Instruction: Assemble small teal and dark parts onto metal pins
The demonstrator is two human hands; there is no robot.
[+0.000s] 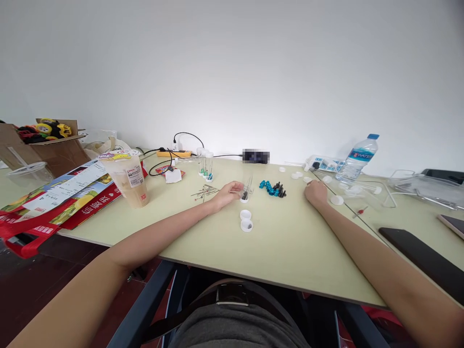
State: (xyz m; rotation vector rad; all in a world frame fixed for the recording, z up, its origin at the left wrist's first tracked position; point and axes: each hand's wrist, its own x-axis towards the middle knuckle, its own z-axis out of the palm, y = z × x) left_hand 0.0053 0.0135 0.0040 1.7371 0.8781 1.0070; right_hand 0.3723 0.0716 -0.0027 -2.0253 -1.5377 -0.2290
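My left hand (pixel 230 191) is closed around a clear plastic tube (pixel 249 185) that stands on its white base. Black pieces lie at the bottom of this tube, with thin metal pins rising from them. Farther right, my right hand (pixel 316 191) rests on the table with its fingers curled, mostly hidden behind its back. A small white cap (pixel 307 179) shows at its fingertips; whether it is gripped is unclear. Between the hands lie a cluster of teal pieces (pixel 268 187) and a pile of black pieces (pixel 279 189). Two white caps (pixel 246 225) sit nearer me, one holding small metal bits.
Loose pins (pixel 205 192) and filled tubes (pixel 208 166) are at left, beyond a drink cup (pixel 132 183). A phone (pixel 255 156) leans by the wall. At right stand a water bottle (pixel 357 159) and a power strip (pixel 324 163); a black slab (pixel 422 256) lies nearer.
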